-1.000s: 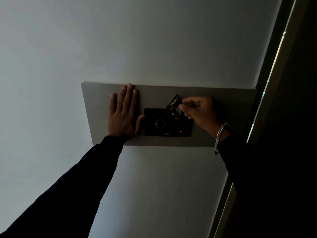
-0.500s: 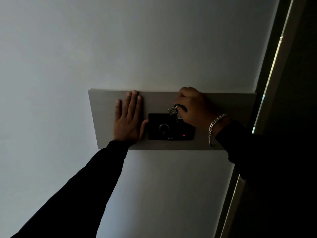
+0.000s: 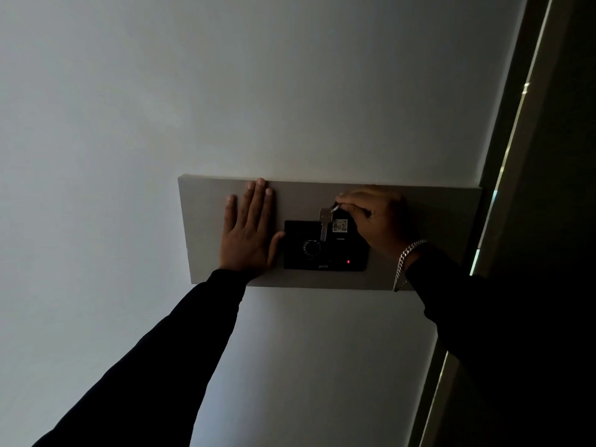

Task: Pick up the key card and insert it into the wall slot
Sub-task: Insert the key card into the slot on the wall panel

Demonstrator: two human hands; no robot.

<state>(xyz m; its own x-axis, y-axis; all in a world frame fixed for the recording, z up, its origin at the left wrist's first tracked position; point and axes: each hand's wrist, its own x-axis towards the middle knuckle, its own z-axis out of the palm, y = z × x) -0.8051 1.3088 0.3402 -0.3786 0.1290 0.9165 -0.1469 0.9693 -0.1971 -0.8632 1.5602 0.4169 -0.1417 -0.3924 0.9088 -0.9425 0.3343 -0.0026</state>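
A black wall slot unit [image 3: 309, 253] with a small red light is mounted on a grey panel [image 3: 200, 221]. The dark key card [image 3: 340, 226], with a white label reading 402, stands at the unit's top right edge; how deep it sits in the slot I cannot tell. A silver key [image 3: 324, 224] hangs from the card's ring in front of the unit. My right hand [image 3: 375, 219] pinches the ring and the card's top. My left hand [image 3: 250, 235] lies flat on the panel, thumb touching the unit's left edge.
The white wall [image 3: 258, 91] fills most of the view. A dark door frame [image 3: 529, 188] with a thin strip of light runs down the right side. A silver chain bracelet [image 3: 404, 259] hangs on my right wrist.
My right hand has turned and shifted to the upper right of the unit. The key now hangs straight down and the card's white label has come into view. My left hand stays flat.
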